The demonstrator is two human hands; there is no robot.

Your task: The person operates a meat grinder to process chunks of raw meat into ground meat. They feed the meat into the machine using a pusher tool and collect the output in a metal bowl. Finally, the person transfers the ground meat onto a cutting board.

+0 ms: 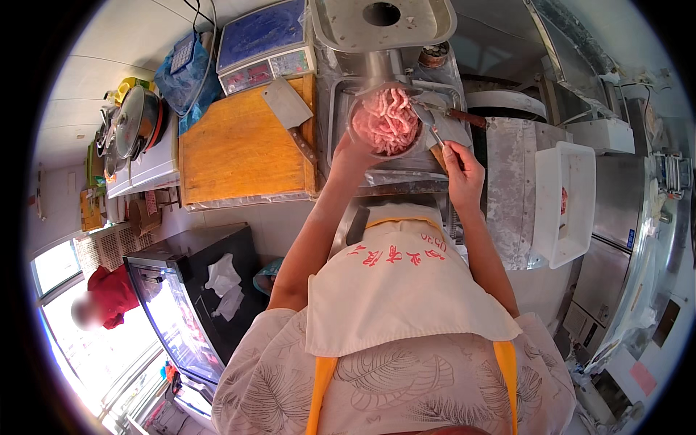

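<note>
My left hand (352, 153) grips a round bowl (392, 157) from its near left side. Pink ground meat (389, 122) fills the bowl in thick strands. Right above it is the outlet neck (382, 68) of a meat grinder, whose steel feed pan (348, 37) has a round hole. In my right hand (463, 173) is the thin handle of a metal spoon (433, 129), held at the bowl's right edge. Beneath the bowl lies a metal tray (336, 117). A tool with a dark red handle (467, 116) rests across the tray's right side.
On the left, a cleaver (287, 103) lies on a wooden cutting board (234, 144), below a digital scale (266, 41). A white plastic bin (579, 217) stands at right with some meat inside. A lit display cabinet (190, 304) is at lower left, with a person in red (114, 296) beyond.
</note>
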